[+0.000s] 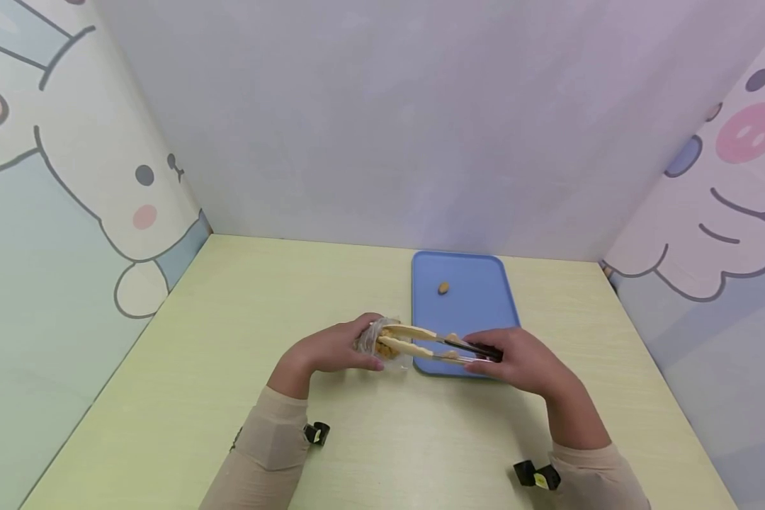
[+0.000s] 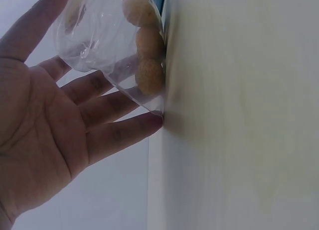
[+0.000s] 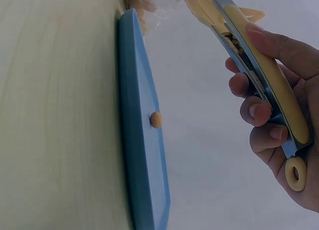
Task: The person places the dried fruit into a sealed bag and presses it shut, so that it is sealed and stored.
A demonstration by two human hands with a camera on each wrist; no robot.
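My left hand holds a clear plastic bag, its thumb and fingers on either side of it. Several round, light-brown, nut-like pieces lie inside, low near the tabletop in the left wrist view. With my right hand I grip a pair of tongs with cream tips, metal arms and a ring at the handle end. The tong tips are apart and point left into the bag's mouth. One small brown piece sits on the blue tray, which lies right of the bag, partly beneath the tongs.
The pale wooden table runs back to a plain light wall. Side walls with cartoon animals bound it at left and right. Small black devices are strapped at both wrists.
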